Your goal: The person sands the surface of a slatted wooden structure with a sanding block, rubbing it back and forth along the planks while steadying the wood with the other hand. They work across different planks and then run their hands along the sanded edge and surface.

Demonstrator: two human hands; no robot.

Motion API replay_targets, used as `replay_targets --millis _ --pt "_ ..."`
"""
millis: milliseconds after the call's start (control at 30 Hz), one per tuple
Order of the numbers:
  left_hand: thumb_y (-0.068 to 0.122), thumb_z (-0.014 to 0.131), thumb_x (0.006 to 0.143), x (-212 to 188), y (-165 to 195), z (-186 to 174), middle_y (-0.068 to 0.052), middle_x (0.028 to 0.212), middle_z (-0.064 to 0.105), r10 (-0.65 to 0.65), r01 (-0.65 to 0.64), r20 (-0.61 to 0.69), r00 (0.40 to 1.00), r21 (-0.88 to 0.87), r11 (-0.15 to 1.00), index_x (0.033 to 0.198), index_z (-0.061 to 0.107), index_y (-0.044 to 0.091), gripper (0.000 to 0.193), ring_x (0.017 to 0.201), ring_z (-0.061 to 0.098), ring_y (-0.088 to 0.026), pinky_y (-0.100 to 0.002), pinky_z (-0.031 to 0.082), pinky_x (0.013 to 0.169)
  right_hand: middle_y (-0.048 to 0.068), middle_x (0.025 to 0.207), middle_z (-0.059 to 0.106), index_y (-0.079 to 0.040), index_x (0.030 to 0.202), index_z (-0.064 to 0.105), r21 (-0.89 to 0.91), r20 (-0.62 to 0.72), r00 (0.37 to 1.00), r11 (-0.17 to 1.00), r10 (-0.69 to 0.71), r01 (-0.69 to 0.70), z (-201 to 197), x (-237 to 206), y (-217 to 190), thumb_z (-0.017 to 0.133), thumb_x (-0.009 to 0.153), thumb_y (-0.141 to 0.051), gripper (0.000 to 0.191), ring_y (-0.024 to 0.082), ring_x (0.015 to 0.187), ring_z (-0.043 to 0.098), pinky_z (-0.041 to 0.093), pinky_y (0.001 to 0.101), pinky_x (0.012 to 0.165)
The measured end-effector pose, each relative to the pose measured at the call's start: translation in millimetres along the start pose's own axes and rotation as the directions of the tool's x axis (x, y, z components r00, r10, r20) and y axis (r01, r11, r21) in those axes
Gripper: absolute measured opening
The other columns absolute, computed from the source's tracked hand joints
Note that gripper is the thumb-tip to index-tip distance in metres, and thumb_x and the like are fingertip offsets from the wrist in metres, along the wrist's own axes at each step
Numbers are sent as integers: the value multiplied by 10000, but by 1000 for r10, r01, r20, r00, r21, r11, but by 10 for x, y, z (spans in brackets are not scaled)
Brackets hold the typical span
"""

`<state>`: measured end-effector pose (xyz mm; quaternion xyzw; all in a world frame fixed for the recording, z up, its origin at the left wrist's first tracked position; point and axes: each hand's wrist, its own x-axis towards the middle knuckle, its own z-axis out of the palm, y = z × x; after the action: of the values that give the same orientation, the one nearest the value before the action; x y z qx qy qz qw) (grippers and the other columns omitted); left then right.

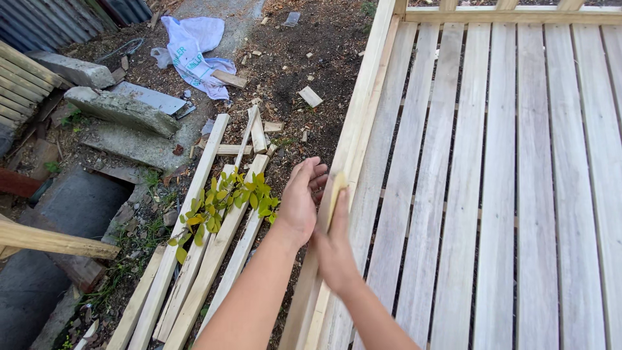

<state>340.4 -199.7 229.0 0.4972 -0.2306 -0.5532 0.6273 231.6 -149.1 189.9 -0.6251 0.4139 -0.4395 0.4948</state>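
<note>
1. The right hand pinched a small yellowish sanding block against the frame's edge rail — the rail's long axis ran away up the view.
2. The left hand lay just beside it, fingers loosely curled on the rail's outer face.
3. Loose wooden battens lay on the ground — no containers showed.

Your two arms come into the picture from the bottom edge, and both are bare: no sleeve reaches the forearm or the wrist. Your left hand and your right hand wear no glove. I see no watch, no ring and no bracelet on them. The fingers are uncovered, with short nails.
</note>
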Motion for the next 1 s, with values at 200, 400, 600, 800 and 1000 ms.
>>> replay_targets --millis 200,400,600,800,1000 --pt "345 356 1069 283 -149 332 -102 1452 510 153 -114 -45 987 471 875 1422 477 97 448 1374 469 -230 -393 356 1158 159 1730 -76 -6 1610 124 143 -27 999 989 34 -29 -372 779 46 284 1071 -457 721 256 1599 -67 57 382 1266" --pt "278 377 1031 445 -57 584 -82 1555 408 262 -161 17 965 826 541 1487 438 135 482 1454 365 -335 -440 300 1182 110 1743 -25 -56 1623 2 268 72 994 959 79 -95 -202 103 71 221 1042 -495 761 243 1601 -60 13 386 1256" --pt "235 390 1031 374 -54 586 46 1644 331 167 -89 10 986 875 476 1522 412 223 491 1545 153 -356 -430 209 1218 98 1721 -123 -70 1620 -68 195 -25 998 979 61 -55 -415 1474 507 131 1025 -594 818 226 1576 -118 -7 382 1255" --pt "191 398 1018 302 -61 568 6 1655 345 218 -154 26 976 790 593 1510 452 192 495 1566 140 -340 -423 185 1249 140 1746 35 -11 1633 70 316 -75 997 947 -30 52 -421 1190 91 186 1048 -594 834 260 1609 4 21 379 1271" --pt "254 444 1001 266 6 604 -45 1707 85 221 -29 -64 973 917 397 1592 240 227 626 1562 14 -333 -531 64 1227 80 1736 -77 -74 1613 -73 306 32 992 943 126 -129 -371 955 283 116 1008 -609 829 226 1587 -67 5 356 1240"
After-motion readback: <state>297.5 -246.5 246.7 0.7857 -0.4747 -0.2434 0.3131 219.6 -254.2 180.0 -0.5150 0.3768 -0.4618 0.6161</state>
